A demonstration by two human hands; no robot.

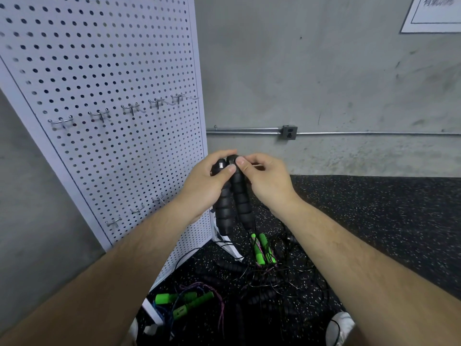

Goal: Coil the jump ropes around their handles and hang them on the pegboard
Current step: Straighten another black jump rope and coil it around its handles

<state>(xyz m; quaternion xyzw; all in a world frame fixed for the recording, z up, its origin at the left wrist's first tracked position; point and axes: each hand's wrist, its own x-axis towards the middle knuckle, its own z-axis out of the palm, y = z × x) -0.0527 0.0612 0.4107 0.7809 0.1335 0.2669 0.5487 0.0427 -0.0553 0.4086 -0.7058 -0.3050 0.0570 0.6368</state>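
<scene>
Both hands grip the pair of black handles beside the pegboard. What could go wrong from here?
The black handles likely trail cord into the tangled cords on the floor, so coiling may drag other ropes. The left hand and right hand grip only near the top; a handle could slip. Cords near the shoe could trip the person.

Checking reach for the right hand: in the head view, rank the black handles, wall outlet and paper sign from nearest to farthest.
1. black handles, pinched by the right hand itself.
2. wall outlet, on the wall above the hand.
3. paper sign, high in the upper right corner.
</scene>
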